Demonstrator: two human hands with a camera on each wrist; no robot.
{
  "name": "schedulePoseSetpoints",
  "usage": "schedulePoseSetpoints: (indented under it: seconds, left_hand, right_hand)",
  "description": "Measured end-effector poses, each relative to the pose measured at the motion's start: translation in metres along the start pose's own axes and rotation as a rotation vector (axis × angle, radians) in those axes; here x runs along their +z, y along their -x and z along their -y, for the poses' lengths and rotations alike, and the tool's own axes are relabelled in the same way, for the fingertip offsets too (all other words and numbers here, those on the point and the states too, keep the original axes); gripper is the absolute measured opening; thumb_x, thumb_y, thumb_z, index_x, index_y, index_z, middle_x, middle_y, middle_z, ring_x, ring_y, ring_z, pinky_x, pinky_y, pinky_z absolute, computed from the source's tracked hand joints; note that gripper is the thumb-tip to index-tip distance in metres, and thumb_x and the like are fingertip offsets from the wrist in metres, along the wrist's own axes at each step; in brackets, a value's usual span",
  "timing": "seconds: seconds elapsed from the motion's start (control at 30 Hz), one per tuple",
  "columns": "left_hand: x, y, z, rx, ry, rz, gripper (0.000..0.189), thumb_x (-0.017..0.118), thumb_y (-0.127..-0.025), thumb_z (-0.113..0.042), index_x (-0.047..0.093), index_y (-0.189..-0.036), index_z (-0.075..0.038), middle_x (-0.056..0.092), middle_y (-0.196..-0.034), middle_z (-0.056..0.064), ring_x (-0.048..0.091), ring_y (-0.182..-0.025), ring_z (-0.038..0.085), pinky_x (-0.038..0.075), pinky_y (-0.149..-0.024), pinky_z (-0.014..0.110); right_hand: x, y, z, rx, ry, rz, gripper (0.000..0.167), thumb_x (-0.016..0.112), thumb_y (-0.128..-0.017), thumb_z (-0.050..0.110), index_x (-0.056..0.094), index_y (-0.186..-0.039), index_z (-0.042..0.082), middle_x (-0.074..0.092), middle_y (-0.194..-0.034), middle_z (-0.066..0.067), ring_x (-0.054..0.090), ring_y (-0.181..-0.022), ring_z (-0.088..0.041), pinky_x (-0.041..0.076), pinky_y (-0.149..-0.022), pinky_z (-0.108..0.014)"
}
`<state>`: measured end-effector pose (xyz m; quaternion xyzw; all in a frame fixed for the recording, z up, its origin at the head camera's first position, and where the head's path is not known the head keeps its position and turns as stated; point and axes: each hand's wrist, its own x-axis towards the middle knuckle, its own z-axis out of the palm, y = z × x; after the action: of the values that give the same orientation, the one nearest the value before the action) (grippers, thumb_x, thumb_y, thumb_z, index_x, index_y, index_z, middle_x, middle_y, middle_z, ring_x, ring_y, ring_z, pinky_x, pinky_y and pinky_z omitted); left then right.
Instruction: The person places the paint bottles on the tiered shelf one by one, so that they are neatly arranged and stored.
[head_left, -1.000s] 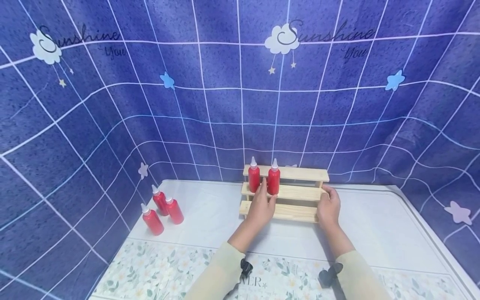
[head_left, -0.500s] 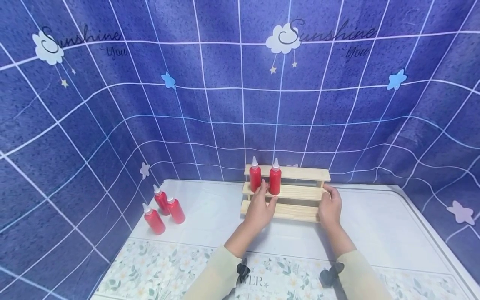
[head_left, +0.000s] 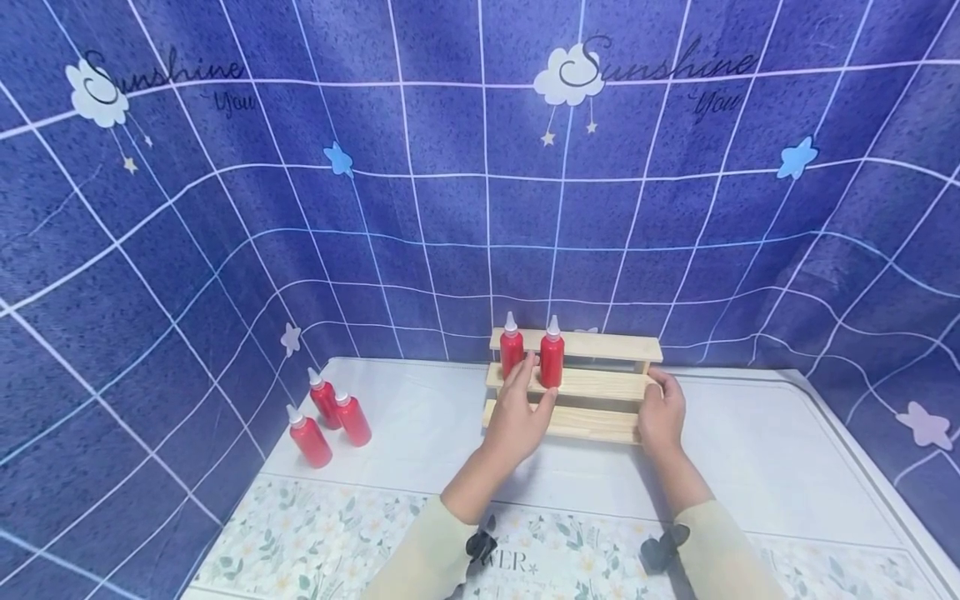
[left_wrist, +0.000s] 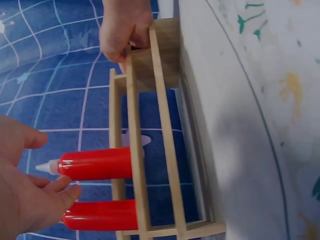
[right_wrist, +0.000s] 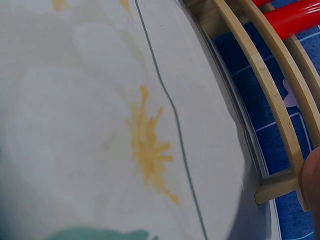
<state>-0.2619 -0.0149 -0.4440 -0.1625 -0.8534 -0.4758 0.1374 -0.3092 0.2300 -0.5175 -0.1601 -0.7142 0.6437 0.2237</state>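
Left hand: The left hand [head_left: 517, 422] is in front of the rack's left part, near 2 bottles. It isn't wrapped around either.
Left fingers: They are mostly straight and close together. The thumb [head_left: 546, 407] sticks out, with a wide gap between. I can't tell if the fingertips touch a bottle.
Right hand: The right hand [head_left: 662, 414] holds the right end of the rack. Its fingers are bent around the wood.
Wooden rack: The 3-step wooden rack [head_left: 600, 383] stands on the table, near the back cloth.
Bottles on the rack: 2 red squeeze bottles with pointy white tips stand upright on the middle step, side by side and apart. The left bottle [head_left: 512, 346] is partly behind the fingers. The right bottle [head_left: 552, 362] shows more.
Bottles on the table: 3 more red squeeze bottles [head_left: 311, 442] stand close together, far to the left.
Table: The table [head_left: 427, 417] has a white top, with a flowery strip [head_left: 337, 529] in front.
Back cloth: The back cloth [head_left: 442, 208] is blue-purple, with lines, clouds and stars.
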Motion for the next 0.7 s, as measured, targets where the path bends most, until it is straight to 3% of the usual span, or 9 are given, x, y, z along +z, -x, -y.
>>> schedulePoseSetpoints:
  seconds: [0.23, 0.4, 0.7]
  left_hand:
    - [-0.009, 0.006, -0.014, 0.065, 0.012, -0.049, 0.066, 0.067, -0.102, -0.023, 0.042, -0.162, -0.012, 0.051, -0.163, 0.008, 0.047, -0.153, 0.029, 0.041, -0.126, 0.054]
    - [-0.014, 0.012, -0.017, 0.123, -0.033, -0.078, 0.065, 0.068, -0.102, -0.023, 0.044, -0.161, -0.015, 0.05, -0.163, 0.008, 0.045, -0.155, 0.027, 0.041, -0.125, 0.054]
    - [-0.025, 0.022, -0.026, 0.318, -0.121, -0.139, 0.062, 0.073, -0.098, -0.016, 0.05, -0.155, -0.007, 0.055, -0.156, 0.01, 0.043, -0.155, 0.035, 0.039, -0.127, 0.054]
  right_hand:
    - [0.0, 0.0, 0.0, 0.008, 0.003, 0.017, 0.046, 0.033, -0.106, 0.01, 0.053, -0.145, -0.001, 0.055, -0.153, -0.023, 0.048, -0.148, -0.038, 0.037, -0.127, -0.054]
    - [0.0, 0.002, 0.001, 0.01, 0.007, 0.019, 0.045, 0.033, -0.106, 0.01, 0.054, -0.144, -0.002, 0.055, -0.153, -0.023, 0.048, -0.147, -0.038, 0.037, -0.127, -0.054]
    - [0.001, 0.0, 0.0, -0.001, 0.007, -0.01, 0.044, 0.036, -0.104, 0.01, 0.057, -0.14, -0.002, 0.058, -0.148, -0.024, 0.051, -0.143, -0.037, 0.037, -0.126, -0.051]
